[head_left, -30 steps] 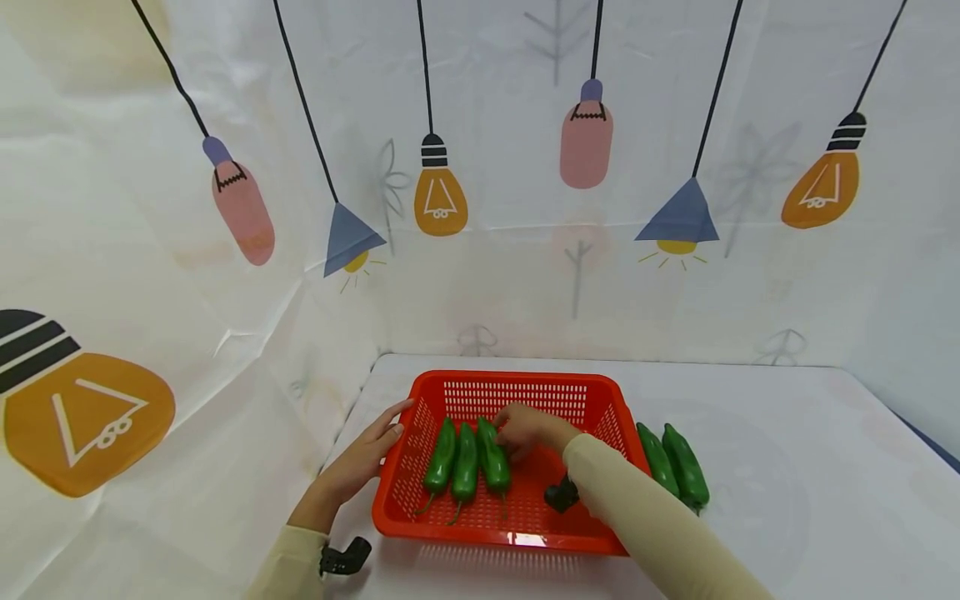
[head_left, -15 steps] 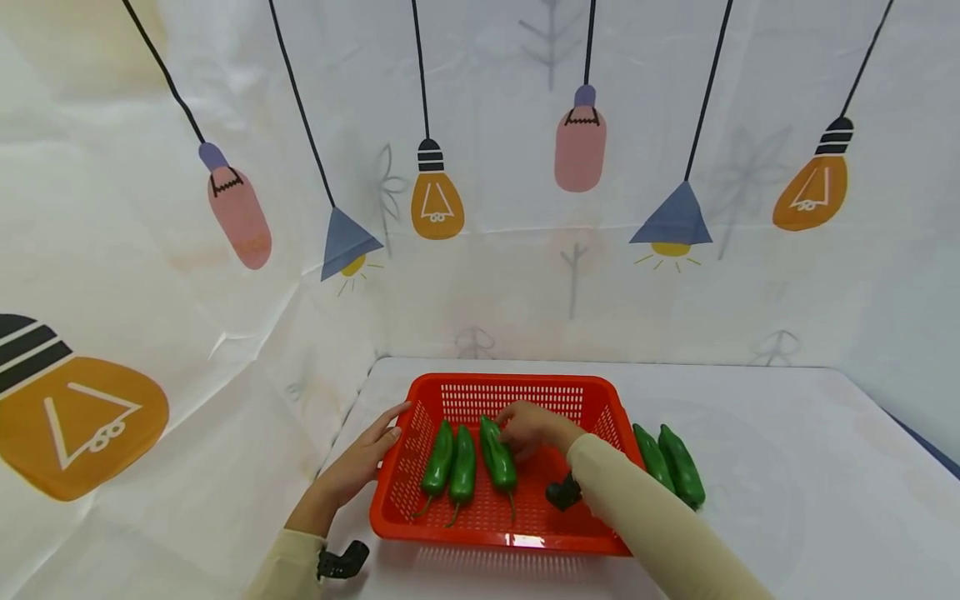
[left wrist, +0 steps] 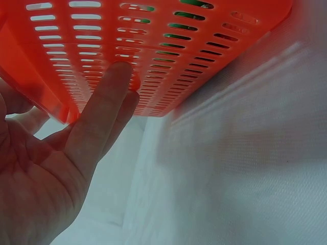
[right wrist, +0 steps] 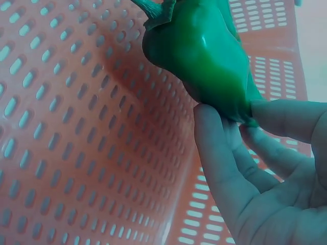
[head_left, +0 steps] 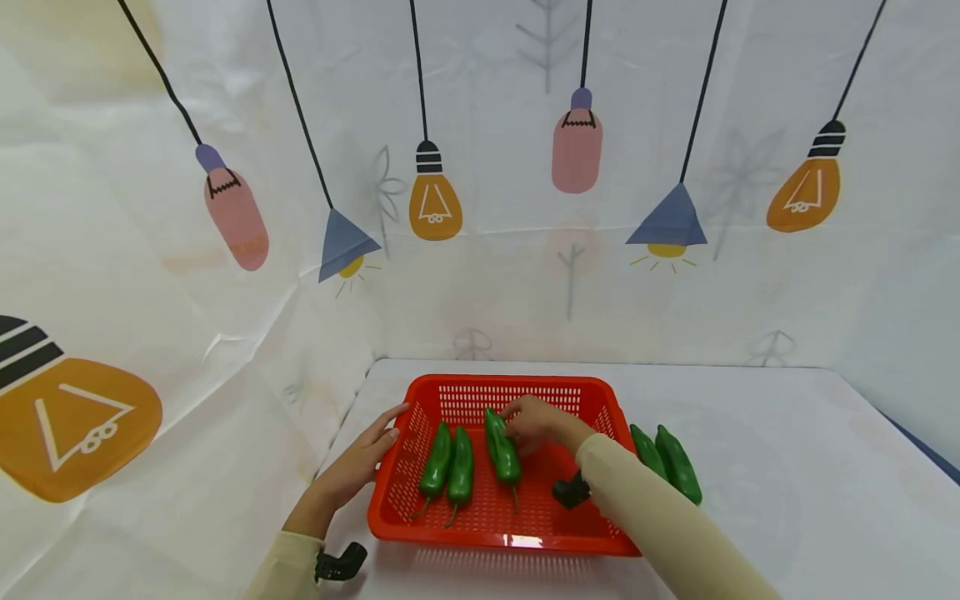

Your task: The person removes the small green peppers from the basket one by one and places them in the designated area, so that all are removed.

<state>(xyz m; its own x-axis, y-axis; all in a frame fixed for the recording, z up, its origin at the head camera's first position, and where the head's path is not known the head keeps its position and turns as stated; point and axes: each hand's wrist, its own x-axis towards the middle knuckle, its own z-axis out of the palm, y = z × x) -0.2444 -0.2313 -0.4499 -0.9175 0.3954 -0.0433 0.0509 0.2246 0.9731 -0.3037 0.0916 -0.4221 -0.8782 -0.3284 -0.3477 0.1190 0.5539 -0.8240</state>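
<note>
While the left hand (head_left: 358,467) rests against the basket (head_left: 450,534), straight fingers touching its outer wall and gripping nothing, all the action sits with the right hand (head_left: 542,423). And that one has hold of something! Thumb and fingertips pinch the narrow end of the held pepper (head_left: 502,457), its stem pointing back toward the person, right about the middle of the basket. Is it off the floor of the basket? It looks tilted, but the angle is too poor to call it.

To its left lie two neighbours, side by side: the leftmost pepper (head_left: 437,468) and the next pepper (head_left: 461,472). Out on the table (head_left: 765,467), beyond the basket's right wall, come two more, the inner pepper (head_left: 645,450) partly hidden and the outer pepper (head_left: 679,471) close by.

So the step in hand looks like moving a single pepper, with the grasp made. What the next move seems to want is a snug pinch on that slick taper, the left hand steadying the wall, and a path clear of the neighbours.
</note>
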